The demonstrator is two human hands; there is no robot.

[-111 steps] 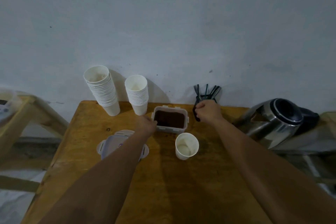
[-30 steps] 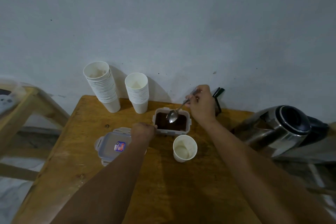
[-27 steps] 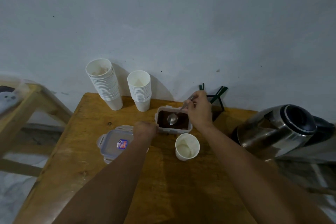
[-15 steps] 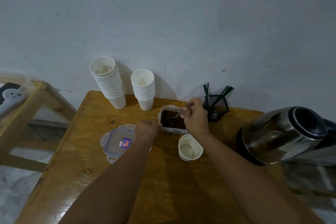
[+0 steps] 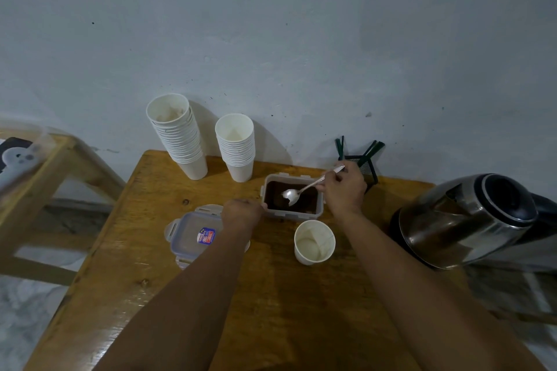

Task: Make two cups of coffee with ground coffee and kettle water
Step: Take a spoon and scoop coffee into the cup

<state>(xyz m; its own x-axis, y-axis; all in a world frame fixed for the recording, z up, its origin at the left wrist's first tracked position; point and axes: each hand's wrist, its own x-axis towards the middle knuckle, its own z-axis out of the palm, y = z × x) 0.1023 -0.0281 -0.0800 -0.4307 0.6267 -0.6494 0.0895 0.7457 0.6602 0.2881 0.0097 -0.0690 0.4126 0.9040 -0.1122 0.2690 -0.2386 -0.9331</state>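
Note:
An open plastic container of ground coffee point(image 5: 320, 211) sits mid-table. My left hand point(image 5: 243, 214) grips its left wall. My right hand point(image 5: 343, 190) pinches the handle of a metal spoon point(image 5: 291, 196), whose bowl hovers just over the dark grounds. One white paper cup point(image 5: 314, 241) stands upright and empty in front of the container. A steel kettle point(image 5: 464, 220) stands at the table's right edge, its lid dark.
The container's clear lid point(image 5: 193, 235) lies flat left of my forearm. Two stacks of paper cups point(image 5: 180, 141) point(image 5: 236, 150) stand against the wall. A black mesh holder with green stirrers point(image 5: 366, 159) is behind my right hand. A wooden frame point(image 5: 45, 178) stands left of the table point(image 5: 144, 280).
My right hand took a spoon from the holder, dipped it into the coffee, and has now raised the bowl slightly above the grounds. My left hand stayed on the container.

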